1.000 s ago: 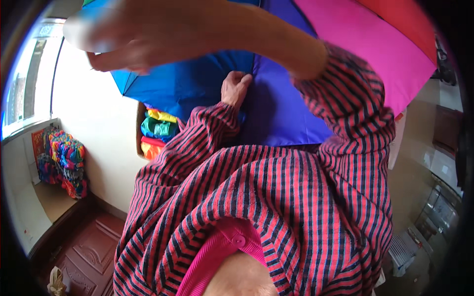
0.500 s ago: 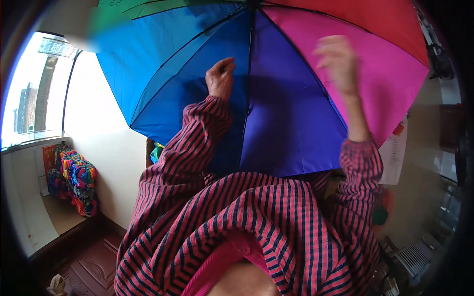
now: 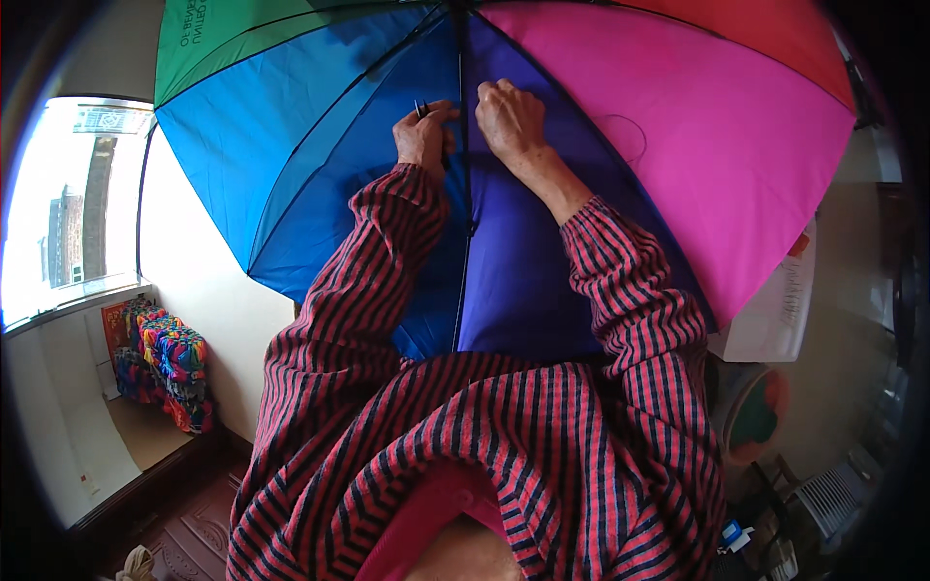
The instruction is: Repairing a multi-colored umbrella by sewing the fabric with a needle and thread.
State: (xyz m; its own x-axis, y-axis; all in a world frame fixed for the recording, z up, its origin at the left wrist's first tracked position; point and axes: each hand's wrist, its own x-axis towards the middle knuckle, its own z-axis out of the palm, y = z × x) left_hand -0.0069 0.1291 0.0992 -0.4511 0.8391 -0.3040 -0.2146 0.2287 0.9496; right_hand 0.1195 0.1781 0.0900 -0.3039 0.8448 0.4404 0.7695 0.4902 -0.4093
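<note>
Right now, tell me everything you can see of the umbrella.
The umbrella is spread open before the person, its ribbed inside facing the camera. Left to right, its thin, fabric-looking panels run green, light blue, deeper blue, purple, pink and red; the green one bears lettering. Slim dark ribs fan from a hub at the picture's top edge. The left hand and right hand flank the rib between blue and purple; exact contact is unclear.

A tan ledge (image 3: 145,426) at the left carries a multicoloured stack (image 3: 174,363) of what looks like tasselled fabric.
</note>
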